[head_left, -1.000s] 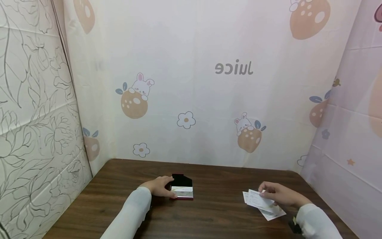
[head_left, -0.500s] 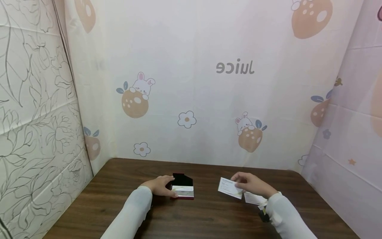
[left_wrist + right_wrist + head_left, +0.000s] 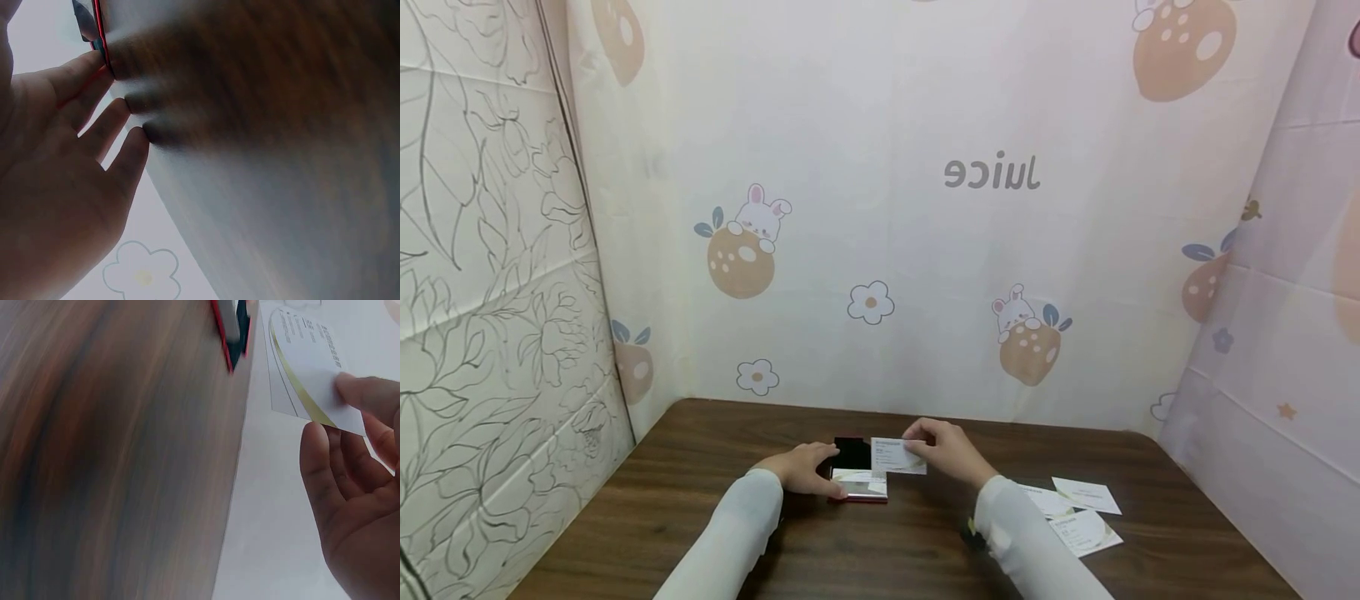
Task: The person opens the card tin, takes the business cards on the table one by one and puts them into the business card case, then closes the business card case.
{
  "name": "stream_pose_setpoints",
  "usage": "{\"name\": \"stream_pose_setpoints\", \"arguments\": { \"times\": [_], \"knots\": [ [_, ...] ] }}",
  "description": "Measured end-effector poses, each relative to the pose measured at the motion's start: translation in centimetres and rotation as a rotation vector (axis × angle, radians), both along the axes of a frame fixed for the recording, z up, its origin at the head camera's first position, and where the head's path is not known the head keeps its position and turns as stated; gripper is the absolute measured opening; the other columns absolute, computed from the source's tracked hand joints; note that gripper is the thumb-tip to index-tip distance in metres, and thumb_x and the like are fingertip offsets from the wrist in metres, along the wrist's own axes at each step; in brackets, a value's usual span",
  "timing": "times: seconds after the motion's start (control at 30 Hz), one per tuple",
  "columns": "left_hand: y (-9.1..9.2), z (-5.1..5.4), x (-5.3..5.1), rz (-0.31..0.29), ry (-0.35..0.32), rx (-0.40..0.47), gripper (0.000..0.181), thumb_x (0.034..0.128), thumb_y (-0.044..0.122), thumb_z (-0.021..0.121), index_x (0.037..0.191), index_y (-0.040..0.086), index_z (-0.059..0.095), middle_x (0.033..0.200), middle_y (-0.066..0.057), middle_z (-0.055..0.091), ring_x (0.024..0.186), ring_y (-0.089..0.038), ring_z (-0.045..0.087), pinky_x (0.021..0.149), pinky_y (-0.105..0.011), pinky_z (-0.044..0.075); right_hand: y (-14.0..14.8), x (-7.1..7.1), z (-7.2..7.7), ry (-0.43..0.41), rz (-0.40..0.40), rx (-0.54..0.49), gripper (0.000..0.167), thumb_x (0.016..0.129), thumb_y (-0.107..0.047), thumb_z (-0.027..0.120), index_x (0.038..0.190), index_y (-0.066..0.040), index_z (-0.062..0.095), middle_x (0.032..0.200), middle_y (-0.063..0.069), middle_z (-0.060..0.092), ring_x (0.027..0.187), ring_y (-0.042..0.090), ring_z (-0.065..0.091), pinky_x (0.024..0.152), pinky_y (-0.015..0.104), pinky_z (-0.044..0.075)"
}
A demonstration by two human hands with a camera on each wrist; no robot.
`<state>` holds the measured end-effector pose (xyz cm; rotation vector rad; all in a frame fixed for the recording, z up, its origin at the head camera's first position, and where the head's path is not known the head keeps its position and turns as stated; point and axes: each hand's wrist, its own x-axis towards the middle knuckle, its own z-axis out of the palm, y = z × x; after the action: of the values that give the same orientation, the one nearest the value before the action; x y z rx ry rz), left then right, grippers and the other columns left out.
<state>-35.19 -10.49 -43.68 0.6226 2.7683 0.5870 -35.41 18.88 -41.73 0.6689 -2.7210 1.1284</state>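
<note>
A: Where are we holding the white card?
B: Below the frame's centre; our right grip is pinching its right end, partly hiding the card case.
A: And our left grip?
B: Loosely spread, it's touching the case's left side.

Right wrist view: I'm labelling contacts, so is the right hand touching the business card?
Touching: the right wrist view shows the right hand pinching the business card, one digit overlapping its printed face.
</note>
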Motion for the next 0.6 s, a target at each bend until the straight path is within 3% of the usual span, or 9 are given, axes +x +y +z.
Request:
{"name": "stream_pose_setpoints", "arguments": {
  "times": [0.23, 0.6],
  "knots": [
    [0.0, 0.0, -0.2, -0.001, -0.006, -0.01, 0.082, 0.0827, 0.054, 0.073, 0.148, 0.011, 0.048, 0.15, -0.012, 0.045, 0.139, -0.033, 0.038, 0.108, -0.058, 0.034, -3.1, -0.5, -0.7, -0.039, 0.054, -0.012, 0.004, 0.096, -0.02, 0.069, 0.1, -0.019, 0.071, 0.092, -0.006, 0.064, 0.083, 0.015, 0.055, 0.072, 0.032, 0.048],
    [0.0, 0.1, -0.3, -0.022, 0.006, 0.009, 0.082, 0.0826, 0.053, 0.074, 0.147, 0.009, 0.047, 0.146, -0.012, 0.048, 0.136, -0.034, 0.04, 0.107, -0.057, 0.035, -5.2, -0.9, -1.6, -0.041, 0.1, -0.013, 0.005, 0.097, -0.021, 0.069, 0.1, -0.018, 0.072, 0.09, -0.007, 0.064, 0.082, 0.014, 0.054, 0.072, 0.032, 0.047]
  ]
}}
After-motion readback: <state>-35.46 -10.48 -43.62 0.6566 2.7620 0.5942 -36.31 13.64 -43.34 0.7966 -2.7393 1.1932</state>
